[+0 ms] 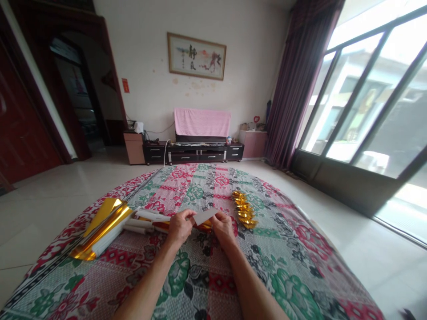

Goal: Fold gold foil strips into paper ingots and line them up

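Between my two hands a small sheet of paper [204, 216] is held up, its white side toward me. My left hand [181, 227] pinches its left end, and my right hand [223, 226] pinches the right end. Below and behind the sheet, more gold foil paper [203, 227] shows in part. To the left of my left hand lie white-backed paper pieces [142, 225] and a large curled stack of gold foil paper [106, 231]. Right of my right hand, several folded gold pieces [245, 210] sit in a row.
A patterned floral cloth [267, 275] covers the round table under my hands. Beyond its far edge stands a low dark TV cabinet [187, 156] with a pink cloth [202, 121] over the screen. A purple curtain [290, 89] and glass doors are on the right.
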`<state>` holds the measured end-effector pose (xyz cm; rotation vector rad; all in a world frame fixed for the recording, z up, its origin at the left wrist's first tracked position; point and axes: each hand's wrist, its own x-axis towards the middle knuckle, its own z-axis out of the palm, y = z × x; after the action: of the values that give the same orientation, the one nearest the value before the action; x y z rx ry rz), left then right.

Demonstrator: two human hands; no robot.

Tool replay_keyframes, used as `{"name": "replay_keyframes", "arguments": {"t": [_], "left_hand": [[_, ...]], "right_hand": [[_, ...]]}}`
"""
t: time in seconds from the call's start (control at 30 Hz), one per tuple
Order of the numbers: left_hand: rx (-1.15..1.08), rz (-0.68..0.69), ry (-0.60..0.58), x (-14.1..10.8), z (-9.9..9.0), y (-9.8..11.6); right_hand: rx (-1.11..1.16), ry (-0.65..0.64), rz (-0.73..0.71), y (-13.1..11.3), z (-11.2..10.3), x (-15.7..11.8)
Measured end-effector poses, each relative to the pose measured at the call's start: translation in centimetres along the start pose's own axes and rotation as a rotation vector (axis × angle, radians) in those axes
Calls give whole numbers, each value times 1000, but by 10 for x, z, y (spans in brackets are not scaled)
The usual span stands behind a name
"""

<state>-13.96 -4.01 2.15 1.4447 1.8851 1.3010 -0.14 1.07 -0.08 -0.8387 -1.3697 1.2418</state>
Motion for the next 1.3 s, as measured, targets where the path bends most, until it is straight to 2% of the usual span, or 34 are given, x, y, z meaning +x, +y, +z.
{"name": "replay_keyframes", "arguments": {"t": [0.13,0.27,0.37,0.5,0.57,0.7,0.87,1.07,1.3], "left_hand": [[-74,-96,15,1,4,-3],[-91,-121,2,3,8,-7],[-51,-35,9,4,8,-9],[-32,51,20,5,9,-11],[-96,68,-24,5,10,-10],[-238,134,-183,0,10,-2],[-195,324,-173,-2,7,1],[-195,291,-210,-1,8,-5],[-189,317,-273,-6,5,7]], "right_hand": [[-5,15,-11,-5,0,0],[64,-41,101,-11,0,-4],[178,-98,154,-14,0,-6],[257,-146,139,-14,-2,-7],[241,-141,110,-13,-3,-7],[240,-154,55,-14,-5,-7],[235,-168,40,-18,-7,-8],[173,-154,-3,-16,-7,-7],[107,7,13,-27,-5,-9]]}}
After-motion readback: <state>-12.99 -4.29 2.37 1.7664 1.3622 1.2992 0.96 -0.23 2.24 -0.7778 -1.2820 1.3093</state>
